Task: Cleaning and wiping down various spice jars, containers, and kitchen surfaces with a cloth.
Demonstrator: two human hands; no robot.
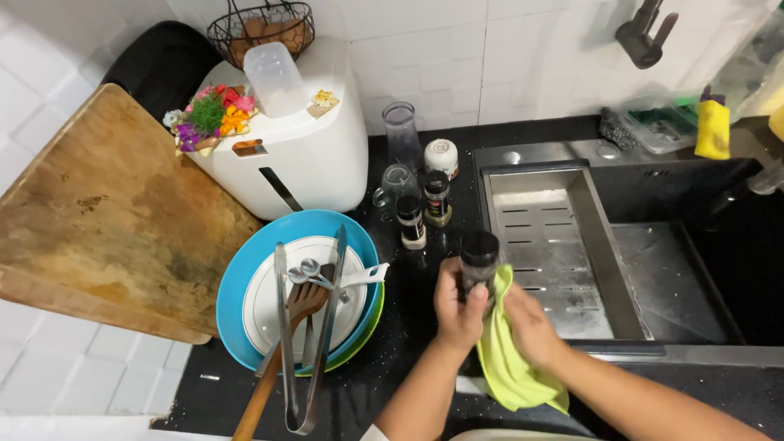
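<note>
My left hand (459, 306) grips a small spice jar with a black lid (478, 255), holding it upright over the black counter. My right hand (529, 325) presses a lime-green cloth (508, 363) against the jar's right side; the cloth hangs down below both hands. Two more black-lidded spice jars (422, 208) stand on the counter just beyond, with a white-capped jar (442, 157) and a clear glass jar (401, 131) behind them.
A blue bowl (245, 286) at the left holds a white plate, metal tongs (306, 343), a wooden spatula and spoons. A wooden cutting board (106, 220) leans at far left. A white appliance (302, 139) stands behind. The steel sink (653, 269) with a drain tray lies right.
</note>
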